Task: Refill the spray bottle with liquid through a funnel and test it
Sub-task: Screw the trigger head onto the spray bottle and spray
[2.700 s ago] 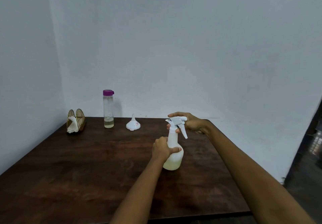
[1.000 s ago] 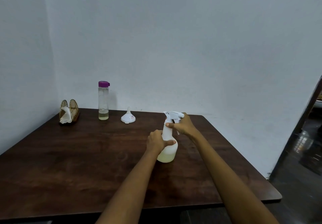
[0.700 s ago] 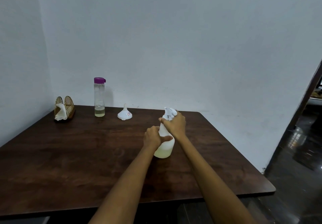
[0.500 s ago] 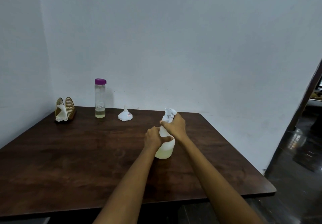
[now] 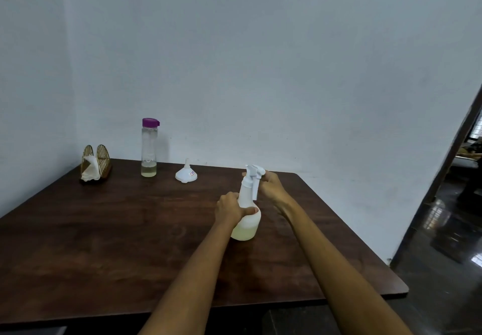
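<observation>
**Spray Bottle Held at Body and Trigger Head**

The spray bottle [image 5: 246,220] is standing upright on the dark wooden worktop [image 5: 104,230], right of centre, with pale yellowish liquid filling its lower part. The left hand [image 5: 230,208] is gripping the bottle body, thumb lying across the front. The right hand [image 5: 271,186] is curling round the white trigger head [image 5: 254,174] from the right side. The funnel [image 5: 186,174] is sitting inverted, spout up, near the back edge. The clear bottle with purple cap [image 5: 149,148] is standing to its left, holding a little liquid. A napkin holder [image 5: 95,163] is occupying the back-left corner.
</observation>
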The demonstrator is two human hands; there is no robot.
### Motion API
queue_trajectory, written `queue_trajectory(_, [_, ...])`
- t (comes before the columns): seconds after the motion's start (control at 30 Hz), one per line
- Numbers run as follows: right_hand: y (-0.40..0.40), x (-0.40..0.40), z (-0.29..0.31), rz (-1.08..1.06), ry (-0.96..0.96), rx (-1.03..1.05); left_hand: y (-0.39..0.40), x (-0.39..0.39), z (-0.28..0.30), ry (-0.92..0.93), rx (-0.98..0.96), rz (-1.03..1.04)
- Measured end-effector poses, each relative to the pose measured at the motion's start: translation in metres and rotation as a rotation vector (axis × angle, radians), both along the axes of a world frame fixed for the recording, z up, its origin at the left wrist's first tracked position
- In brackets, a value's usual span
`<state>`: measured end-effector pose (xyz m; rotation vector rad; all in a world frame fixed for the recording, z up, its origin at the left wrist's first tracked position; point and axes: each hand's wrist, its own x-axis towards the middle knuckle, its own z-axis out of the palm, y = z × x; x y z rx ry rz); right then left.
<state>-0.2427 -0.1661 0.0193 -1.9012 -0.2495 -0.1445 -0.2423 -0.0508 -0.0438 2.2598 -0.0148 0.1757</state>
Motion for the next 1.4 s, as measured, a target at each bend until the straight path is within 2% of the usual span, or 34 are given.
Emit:
queue_trajectory(0.13, [-0.005, 0.006, -0.010, 0.067, 0.058, 0.149, 0.000, 0.000, 0.000, -0.007, 0.026, 0.005])
queue_trajectory(0.43, [-0.010, 0.018, -0.003, 0.084, -0.174, -0.151, 0.000, 0.000, 0.001, 0.010, 0.025, 0.014])
queue_trajectory(0.53, [-0.009, 0.017, -0.004, 0.072, -0.194, -0.174, 0.000, 0.000, 0.001, 0.009, 0.022, 0.006])
queue_trajectory(0.7, [0.001, 0.013, -0.019, -0.104, -0.275, -0.139, -0.002, -0.003, 0.000, 0.003, 0.030, 0.009])
queue_trajectory(0.8, [0.002, 0.014, -0.021, -0.027, -0.199, -0.103, 0.000, -0.003, 0.000, 0.004, 0.010, 0.000])
queue_trajectory(0.9, [-0.003, 0.014, -0.025, 0.094, -0.027, 0.113, -0.001, -0.002, 0.000, 0.009, 0.011, -0.003])
queue_trajectory(0.97, [-0.004, 0.013, -0.028, 0.104, 0.008, 0.225, -0.001, -0.002, -0.001, 0.003, 0.024, 0.002])
queue_trajectory(1.17, [0.003, 0.011, -0.027, -0.129, -0.092, 0.157, -0.001, -0.002, 0.000, 0.009, 0.060, 0.008])
queue_trajectory(1.3, [-0.003, 0.014, -0.024, 0.045, 0.098, 0.288, -0.002, -0.003, -0.001, 0.023, 0.049, 0.025])
queue_trajectory(1.4, [-0.005, 0.014, -0.027, 0.123, 0.133, 0.311, -0.001, -0.003, -0.001, 0.020, 0.035, 0.012])
